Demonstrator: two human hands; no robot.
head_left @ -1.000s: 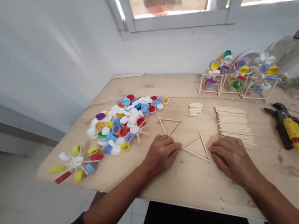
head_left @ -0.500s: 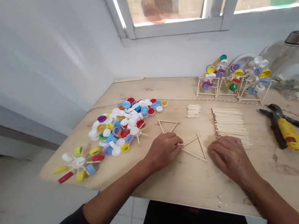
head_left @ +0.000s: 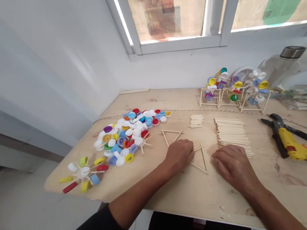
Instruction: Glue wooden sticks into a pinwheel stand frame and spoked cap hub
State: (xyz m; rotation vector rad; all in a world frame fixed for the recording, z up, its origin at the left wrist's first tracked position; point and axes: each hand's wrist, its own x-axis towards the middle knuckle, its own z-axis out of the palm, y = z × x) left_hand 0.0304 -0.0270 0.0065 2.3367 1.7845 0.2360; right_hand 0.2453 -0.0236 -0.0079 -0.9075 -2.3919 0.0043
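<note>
Stick triangle (head_left: 204,158), corner behind left hand (head_left: 180,153), right hand (head_left: 231,163) just beside (both grips unclear)

The near triangle (head_left: 204,159), of thin pale sticks, lies on the tabletop (head_left: 186,196), its left corner hidden. The far triangle (head_left: 172,132), of like sticks, lies leftward, its lower corner covered.

Left corner of the nearer stick triangle (head_left: 204,158) out of sight behind left hand (head_left: 179,154)

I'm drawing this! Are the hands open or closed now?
Left hand: curled at a pale wooden-stick triangle; grip can't be told.
Right hand: loosely curled by the pale wooden-stick pile; grip can't be told.
</note>
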